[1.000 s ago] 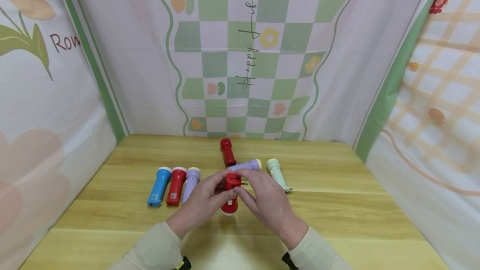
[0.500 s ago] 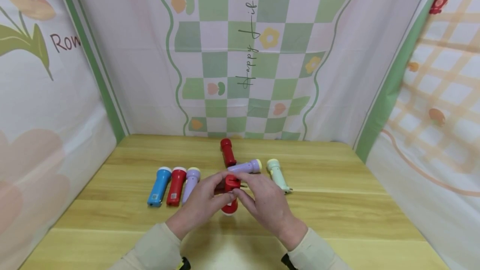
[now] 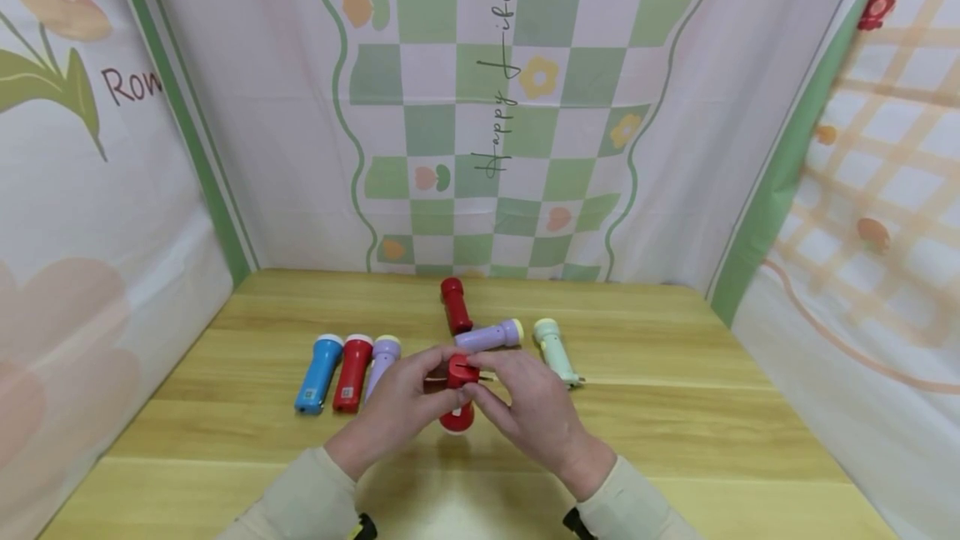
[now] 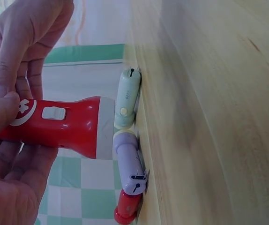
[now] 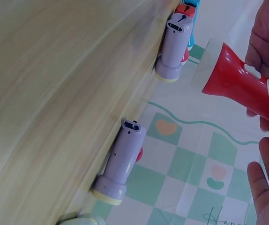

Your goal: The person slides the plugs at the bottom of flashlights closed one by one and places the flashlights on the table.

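Between both hands a red flashlight (image 3: 456, 419) is held above the table, its white-rimmed head pointing down and its tail end up. My left hand (image 3: 401, 407) grips the body from the left, with the thumb lying across it. From the other side my right hand (image 3: 536, 411) pinches the tail end with thumb and fingertips. Thin metal prongs (image 3: 486, 379) stick out to the right near the tail. A white slide switch (image 4: 54, 113) and a white printed pattern show on the body in the left wrist view. The fingers hide part of the body.
Left on the wooden table (image 3: 225, 440) lie a blue flashlight (image 3: 318, 373), a red one (image 3: 352, 373) and a lavender one (image 3: 384, 357), side by side. Beyond the hands are another red flashlight (image 3: 454, 305), another lavender one (image 3: 491, 335) and a mint-green one (image 3: 555, 350).
The held flashlight's tail end has sunk slightly and shifted a little left, and my left hand has moved slightly left with it. The flashlights on the table have not moved.
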A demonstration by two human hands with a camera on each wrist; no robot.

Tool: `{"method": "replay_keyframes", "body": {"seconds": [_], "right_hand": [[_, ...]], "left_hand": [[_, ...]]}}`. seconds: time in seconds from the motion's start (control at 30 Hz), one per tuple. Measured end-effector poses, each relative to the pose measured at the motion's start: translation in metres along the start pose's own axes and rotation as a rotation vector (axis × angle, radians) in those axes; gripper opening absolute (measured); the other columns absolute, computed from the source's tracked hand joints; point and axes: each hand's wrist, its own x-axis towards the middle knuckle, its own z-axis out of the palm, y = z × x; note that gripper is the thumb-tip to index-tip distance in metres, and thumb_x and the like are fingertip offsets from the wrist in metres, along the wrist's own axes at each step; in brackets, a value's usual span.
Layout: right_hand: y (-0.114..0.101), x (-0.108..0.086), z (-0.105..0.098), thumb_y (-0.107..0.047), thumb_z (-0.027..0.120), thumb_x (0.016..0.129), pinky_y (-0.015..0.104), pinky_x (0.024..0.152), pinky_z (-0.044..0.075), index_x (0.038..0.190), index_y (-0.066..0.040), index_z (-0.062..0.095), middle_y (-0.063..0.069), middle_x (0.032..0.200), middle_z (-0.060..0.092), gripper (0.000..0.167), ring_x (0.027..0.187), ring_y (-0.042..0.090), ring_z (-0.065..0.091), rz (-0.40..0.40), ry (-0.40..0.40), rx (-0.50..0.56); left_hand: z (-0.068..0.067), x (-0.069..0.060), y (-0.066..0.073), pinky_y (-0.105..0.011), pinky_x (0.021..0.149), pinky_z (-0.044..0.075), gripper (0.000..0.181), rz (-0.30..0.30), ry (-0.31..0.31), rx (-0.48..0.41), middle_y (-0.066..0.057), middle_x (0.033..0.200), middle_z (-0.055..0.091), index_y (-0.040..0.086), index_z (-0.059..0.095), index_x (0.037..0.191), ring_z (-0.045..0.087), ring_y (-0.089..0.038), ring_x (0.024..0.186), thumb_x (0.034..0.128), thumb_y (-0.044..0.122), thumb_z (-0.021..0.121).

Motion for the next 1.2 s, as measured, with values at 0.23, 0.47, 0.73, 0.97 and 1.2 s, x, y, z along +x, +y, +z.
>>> {"method": "replay_keyframes", "body": {"seconds": [0.23, 0.47, 0.73, 0.97, 1.2], "right_hand": [[0.0007, 0.0010, 0.0005, -0.033, 0.067, 0.103, 0.034, 0.091, 0.059, 0.122, -0.009, 0.069, 0.000, 0.115, 0.075, 0.031, 0.104, 0.017, 0.072, -0.027, 0.021, 0.010], [-0.0001, 0.0015, 0.0004, -0.034, 0.066, 0.104, 0.033, 0.091, 0.059, 0.121, -0.008, 0.068, 0.000, 0.113, 0.075, 0.030, 0.103, 0.016, 0.072, -0.023, 0.024, 0.015], [-0.0016, 0.0032, -0.0002, -0.033, 0.065, 0.104, 0.031, 0.090, 0.059, 0.120, -0.008, 0.068, 0.000, 0.112, 0.075, 0.029, 0.102, 0.015, 0.072, -0.042, 0.041, 0.042], [-0.0005, 0.0031, -0.0001, -0.032, 0.068, 0.103, 0.032, 0.091, 0.059, 0.119, -0.009, 0.068, 0.000, 0.112, 0.075, 0.028, 0.102, 0.015, 0.072, -0.031, 0.031, 0.073], [0.0003, 0.0030, 0.0003, -0.029, 0.071, 0.101, 0.032, 0.090, 0.059, 0.117, -0.009, 0.070, 0.000, 0.110, 0.075, 0.025, 0.100, 0.015, 0.072, -0.034, 0.040, 0.097]], "left_hand": [[-0.0012, -0.0007, 0.0006, -0.033, 0.096, 0.059, 0.046, 0.007, 0.004, 0.008, 0.007, 0.122, 0.073, 0.017, 0.064, 0.140, 0.071, -0.014, 0.113, 0.0964, 0.025, 0.077], [-0.0018, -0.0018, 0.0013, -0.030, 0.095, 0.059, 0.046, 0.030, 0.026, 0.014, 0.008, 0.121, 0.074, 0.017, 0.065, 0.138, 0.072, -0.012, 0.110, 0.0950, 0.022, 0.079], [-0.0024, -0.0029, 0.0019, -0.029, 0.093, 0.060, 0.045, 0.039, 0.027, -0.005, 0.009, 0.121, 0.074, 0.021, 0.066, 0.137, 0.072, -0.010, 0.109, 0.0946, 0.021, 0.079], [-0.0042, -0.0036, 0.0038, -0.027, 0.092, 0.060, 0.044, 0.058, 0.026, -0.012, 0.009, 0.120, 0.075, 0.019, 0.068, 0.135, 0.073, -0.010, 0.108, 0.0934, 0.020, 0.080], [-0.0062, -0.0046, 0.0063, -0.027, 0.092, 0.060, 0.043, 0.073, 0.019, -0.026, 0.007, 0.121, 0.075, 0.015, 0.069, 0.133, 0.073, -0.011, 0.108, 0.0931, 0.021, 0.081]]}}
